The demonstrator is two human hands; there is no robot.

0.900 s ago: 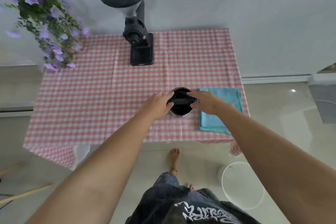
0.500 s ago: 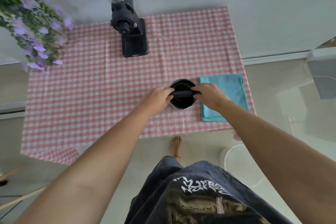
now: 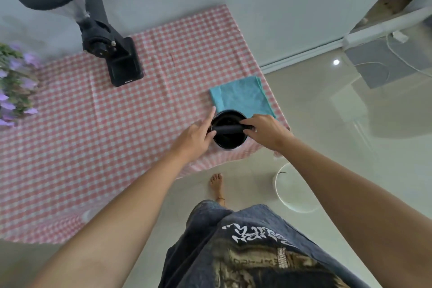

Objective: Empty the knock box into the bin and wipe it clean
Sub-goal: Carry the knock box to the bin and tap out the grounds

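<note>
The knock box (image 3: 229, 140) is a round black pot with a black bar (image 3: 230, 128) across its mouth. It is near the table's front right corner, partly over the blue cloth (image 3: 240, 97). My left hand (image 3: 197, 137) grips the bar's left end and the pot's left side, index finger stretched out. My right hand (image 3: 265, 131) grips the bar's right end. Whether the box rests on the table or is lifted I cannot tell. The white bin (image 3: 292, 190) stands on the floor below the right corner, partly hidden by my right arm.
A pink checked tablecloth (image 3: 93, 135) covers the table. A black coffee grinder (image 3: 98, 37) stands at the back. Purple flowers (image 3: 14, 86) hang at the left edge. My bare foot (image 3: 216, 182) is on the tiled floor. A grey box with a cable (image 3: 385, 65) sits right.
The knock box, held by both hands, has shifted right toward the table's corner, now overlapping the blue cloth. The view has swung and tilted; more floor and the bin show on the right.
</note>
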